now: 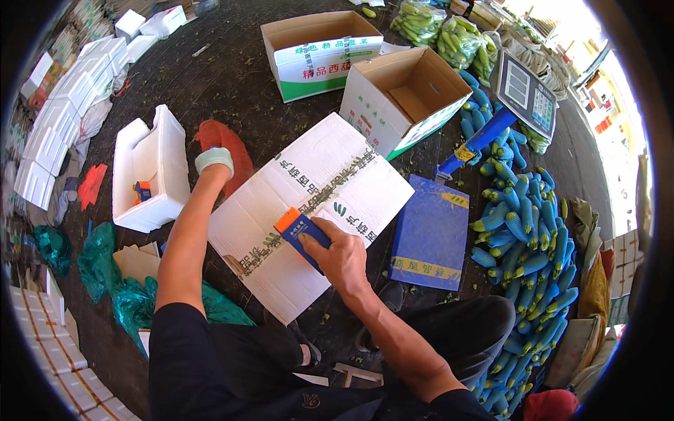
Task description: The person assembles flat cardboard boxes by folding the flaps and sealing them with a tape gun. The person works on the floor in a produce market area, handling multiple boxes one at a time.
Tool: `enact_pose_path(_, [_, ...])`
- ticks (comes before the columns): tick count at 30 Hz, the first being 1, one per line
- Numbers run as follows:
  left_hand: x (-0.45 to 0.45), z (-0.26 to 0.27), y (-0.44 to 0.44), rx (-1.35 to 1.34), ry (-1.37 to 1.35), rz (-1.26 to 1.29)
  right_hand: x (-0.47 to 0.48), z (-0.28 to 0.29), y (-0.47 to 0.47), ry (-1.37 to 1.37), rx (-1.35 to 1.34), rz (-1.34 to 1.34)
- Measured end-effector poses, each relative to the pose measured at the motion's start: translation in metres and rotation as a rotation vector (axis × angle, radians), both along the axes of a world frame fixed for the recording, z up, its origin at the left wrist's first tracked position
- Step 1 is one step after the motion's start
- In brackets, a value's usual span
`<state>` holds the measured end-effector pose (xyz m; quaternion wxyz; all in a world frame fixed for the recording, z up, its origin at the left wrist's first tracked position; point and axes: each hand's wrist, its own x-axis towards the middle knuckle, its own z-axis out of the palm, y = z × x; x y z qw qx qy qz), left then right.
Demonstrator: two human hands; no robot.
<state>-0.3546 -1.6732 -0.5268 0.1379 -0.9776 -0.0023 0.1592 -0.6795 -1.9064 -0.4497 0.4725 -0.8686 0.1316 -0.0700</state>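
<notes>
My right hand (342, 255) grips a blue and orange hand-held tape dispenser (301, 236). The dispenser rests over the top of a closed white carton (358, 181), near its printed middle seam. Printed tape runs along that seam. My left hand (215, 159) wears a pale glove and reaches past the carton's far left corner, over a red mesh bag (224, 137). Its fingers are mostly hidden, so I cannot tell what it holds. A bit of blue shows by the glove.
Two open cartons (321, 63) (363, 108) stand beyond. A blue platform scale (429, 237) with a raised display (526, 94) is at right, beside a pile of blue-netted zucchini (532, 231). At left are a white foam box (171, 163) holding another dispenser (142, 190), and green plastic bags (97, 263).
</notes>
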Motion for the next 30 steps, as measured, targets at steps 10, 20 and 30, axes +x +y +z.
enact_pose_path(10, [-0.111,0.004,-0.050,-0.560,-0.171,-0.283,-0.014,0.004,-0.003,0.002,0.031,-0.015])
enact_pose_path(20, [-0.111,0.017,-0.060,-0.518,-0.097,-0.208,-0.205,0.001,-0.086,0.223,0.056,-0.125])
enact_pose_path(30, [-0.110,0.013,-0.059,-0.542,-0.118,-0.196,-0.090,-0.201,-0.034,0.408,-0.678,0.362])
